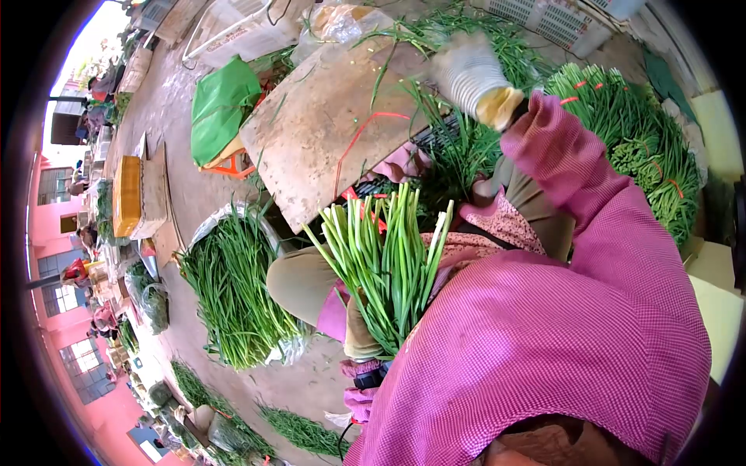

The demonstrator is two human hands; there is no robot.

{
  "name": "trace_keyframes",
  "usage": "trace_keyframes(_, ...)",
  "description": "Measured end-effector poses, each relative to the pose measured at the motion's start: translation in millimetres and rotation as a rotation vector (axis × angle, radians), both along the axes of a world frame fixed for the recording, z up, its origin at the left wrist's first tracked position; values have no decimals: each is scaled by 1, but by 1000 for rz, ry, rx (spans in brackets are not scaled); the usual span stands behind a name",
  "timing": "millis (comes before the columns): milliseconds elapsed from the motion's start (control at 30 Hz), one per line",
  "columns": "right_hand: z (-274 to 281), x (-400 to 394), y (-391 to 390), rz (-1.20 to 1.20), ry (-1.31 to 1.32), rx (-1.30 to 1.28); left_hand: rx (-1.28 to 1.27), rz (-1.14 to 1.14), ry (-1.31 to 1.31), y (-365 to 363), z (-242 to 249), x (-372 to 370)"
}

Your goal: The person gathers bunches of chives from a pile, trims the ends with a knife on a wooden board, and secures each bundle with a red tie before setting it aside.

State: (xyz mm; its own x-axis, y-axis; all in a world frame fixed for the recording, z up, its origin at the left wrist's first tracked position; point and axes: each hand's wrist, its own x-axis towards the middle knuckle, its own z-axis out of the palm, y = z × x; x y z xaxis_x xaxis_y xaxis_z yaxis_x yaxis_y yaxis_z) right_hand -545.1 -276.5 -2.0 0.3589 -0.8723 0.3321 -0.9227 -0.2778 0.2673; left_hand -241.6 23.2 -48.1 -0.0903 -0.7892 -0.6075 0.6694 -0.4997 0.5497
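Observation:
In a tan work glove, my left hand point(359, 335) is closed around a thick bunch of garlic chives point(388, 264), their pale cut ends pointing up. The bunch stands in front of my body, beside my left knee, and partly hides the fingers. My right hand point(466, 74), gloved in ribbed white, is smeared by motion above loose green stalks point(458, 155); its fingers do not show clearly. Between the hands lies a worn board point(326, 132) with a red tie point(365, 128) across it. More red strips hang at the board's near edge.
A sack of loose chives point(241, 287) stands left of my knee. Tied bunches point(629, 124) are piled at the right. Behind the board are a green cloth point(225, 109) on a stool and a white crate point(249, 31). People and more greens line the far left.

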Motion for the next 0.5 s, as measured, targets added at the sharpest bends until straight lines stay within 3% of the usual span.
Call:
trace_keyframes(67, 7, 31, 21, 209, 19, 439, 6, 1, -20, -2, -5, 0)
trace_keyframes(133, 7, 57, 48, 338, -799, 1235, -57, -84, 106, -1, -11, 6)
trace_keyframes(200, -23, 76, 72, 601, -837, 1143, -21, -72, 77, -2, -6, 3)
trace_keyframes(333, -48, 97, 72, 475, -788, 1241, -28, -83, 58, 0, -6, 3)
trace_keyframes(400, -80, 97, 54, 758, -331, 724, -9, -24, -17, -4, 6, -9)
trace_keyframes(433, -47, 77, 63, 503, -1023, 1036, 4, -18, -3, -6, 12, -12)
trace_keyframes(467, -25, 74, 56, 120, -1022, 1342, 4, -19, -2, -5, 10, -11)
trace_keyframes(500, -30, 70, 54, 262, -951, 1274, -9, -27, -11, -4, 6, -8)
